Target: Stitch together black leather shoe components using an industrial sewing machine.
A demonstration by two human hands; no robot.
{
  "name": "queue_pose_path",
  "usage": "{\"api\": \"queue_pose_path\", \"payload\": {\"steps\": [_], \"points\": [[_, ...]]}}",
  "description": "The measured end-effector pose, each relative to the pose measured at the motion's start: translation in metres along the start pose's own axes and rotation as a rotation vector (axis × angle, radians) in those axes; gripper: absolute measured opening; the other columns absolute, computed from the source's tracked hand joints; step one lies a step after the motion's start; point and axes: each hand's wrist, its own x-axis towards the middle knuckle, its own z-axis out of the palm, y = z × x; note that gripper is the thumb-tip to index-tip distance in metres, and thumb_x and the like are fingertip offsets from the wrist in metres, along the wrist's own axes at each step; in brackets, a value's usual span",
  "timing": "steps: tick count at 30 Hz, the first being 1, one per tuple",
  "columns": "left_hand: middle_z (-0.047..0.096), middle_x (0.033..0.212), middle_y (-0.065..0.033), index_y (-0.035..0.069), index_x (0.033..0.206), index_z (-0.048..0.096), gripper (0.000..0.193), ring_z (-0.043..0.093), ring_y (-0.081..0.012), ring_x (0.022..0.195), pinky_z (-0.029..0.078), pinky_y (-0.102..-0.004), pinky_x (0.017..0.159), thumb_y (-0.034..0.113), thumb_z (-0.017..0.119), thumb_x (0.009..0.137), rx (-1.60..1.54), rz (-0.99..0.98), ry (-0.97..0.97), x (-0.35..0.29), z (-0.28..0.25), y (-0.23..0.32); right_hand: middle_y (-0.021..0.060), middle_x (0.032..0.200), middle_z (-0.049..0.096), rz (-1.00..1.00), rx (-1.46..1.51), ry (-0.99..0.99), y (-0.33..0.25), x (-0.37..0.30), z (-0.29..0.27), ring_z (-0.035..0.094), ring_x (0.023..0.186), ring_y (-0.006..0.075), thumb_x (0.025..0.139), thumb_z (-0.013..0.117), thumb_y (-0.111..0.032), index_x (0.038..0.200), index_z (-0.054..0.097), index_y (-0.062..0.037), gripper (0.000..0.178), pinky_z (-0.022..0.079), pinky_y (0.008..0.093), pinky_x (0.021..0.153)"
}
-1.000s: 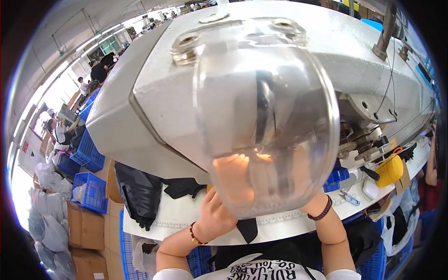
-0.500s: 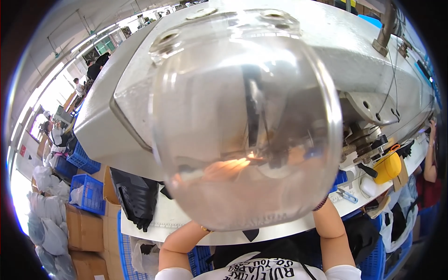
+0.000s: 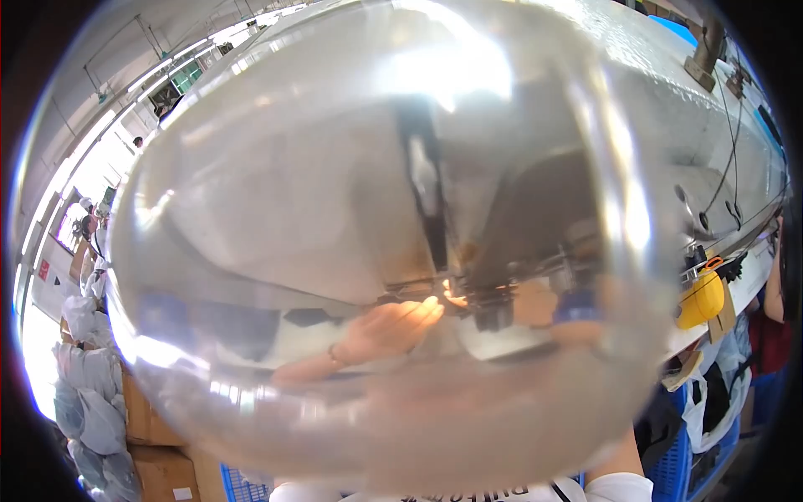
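A clear, curved plastic shield [image 3: 276, 226] fills the middle of the picture, and I see my hands only through it, bent and blurred. My left hand [image 3: 389, 330] lies with its fingers stretched out and together, pointing right toward the brightly lit needle area [image 3: 452, 289] of a sewing machine. What lies under those fingertips is too blurred to make out. My right hand [image 3: 535, 305] shows as a smeared patch right of the needle area; its fingers cannot be told apart. A small dark piece [image 3: 314, 316] rests on the white table left of my left hand.
The pale machine body [image 3: 669, 109] stretches behind the shield. At the right are a yellow container [image 3: 701, 299] with orange-handled scissors [image 3: 713, 263], and a white plastic bag [image 3: 711, 410]. Cardboard boxes [image 3: 163, 477] and filled bags [image 3: 96, 402] stand at the left. A blue basket [image 3: 242, 485] is below.
The shield looks much larger and nearer, covering my forearms and much of the table. My left hand shows more plainly through it, with its fingers still by the lit needle area.
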Motion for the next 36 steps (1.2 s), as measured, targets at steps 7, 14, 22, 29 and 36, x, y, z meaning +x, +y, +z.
{"api": "queue_pose_path", "payload": {"steps": [7, 14, 22, 29, 36], "points": [[0.06, 0.092, -0.0092, 0.003, 0.081, 0.062, 0.025, 0.058, -0.0238, 0.079, 0.048, -0.0303, 0.062, 0.004, 0.061, 0.056, -0.102, -0.085, 0.104, 0.022, -0.018, 0.021, 0.0084, 0.097, 0.057, 0.106, 0.209, 0.014, -0.003, 0.008, 0.007, 0.055, 0.09, 0.0207, 0.072, 0.067, -0.018, 0.1, 0.057, -0.0057, 0.033, 0.045, 0.032, 0.079], [0.059, 0.093, -0.01, 0.001, 0.083, 0.061, 0.026, 0.056, -0.0278, 0.09, 0.048, -0.0316, 0.071, 0.003, 0.06, 0.057, 0.06, -0.113, -0.093, 0.022, -0.031, 0.03, 0.0073, 0.093, 0.059, 0.166, 0.073, -0.098, -0.001, 0.005, 0.0, 0.056, 0.085, 0.0185, 0.072, 0.067, -0.017, 0.099, 0.057, -0.0059, 0.031, 0.045, 0.0314, 0.075], [0.057, 0.086, -0.0061, 0.004, 0.084, 0.061, 0.026, 0.056, -0.0232, 0.086, 0.05, -0.0299, 0.069, 0.004, 0.059, 0.057, 0.093, -0.034, -0.105, 0.027, -0.033, 0.021, 0.0072, 0.097, 0.06, 0.26, 0.285, -0.12, 0.008, -0.011, 0.006, 0.057, 0.087, 0.0178, 0.075, 0.064, -0.011, 0.104, 0.057, -0.0059, 0.03, 0.046, 0.0301, 0.076], [0.057, 0.084, -0.0029, 0.006, 0.082, 0.062, 0.024, 0.056, -0.0207, 0.084, 0.051, -0.0276, 0.064, 0.007, 0.058, 0.058, 0.013, -0.141, 0.039, 0.023, -0.023, 0.006, 0.0095, 0.096, 0.062, 0.036, -0.117, -0.027, -0.008, 0.001, 0.01, 0.059, 0.087, 0.0237, 0.074, 0.057, -0.004, 0.099, 0.061, -0.0078, 0.026, 0.047, 0.0337, 0.078], [0.06, 0.09, -0.0024, 0.006, 0.092, 0.062, 0.029, 0.055, -0.0208, 0.081, 0.047, -0.0299, 0.062, 0.009, 0.058, 0.063, -0.31, -0.235, -0.14, 0.012, -0.035, -0.013, 0.0105, 0.086, 0.06, 0.022, -0.261, 0.164, -0.026, -0.001, 0.035, 0.058, 0.079, 0.0277, 0.071, 0.054, -0.001, 0.094, 0.061, -0.0074, 0.025, 0.047, 0.0365, 0.071]]}}
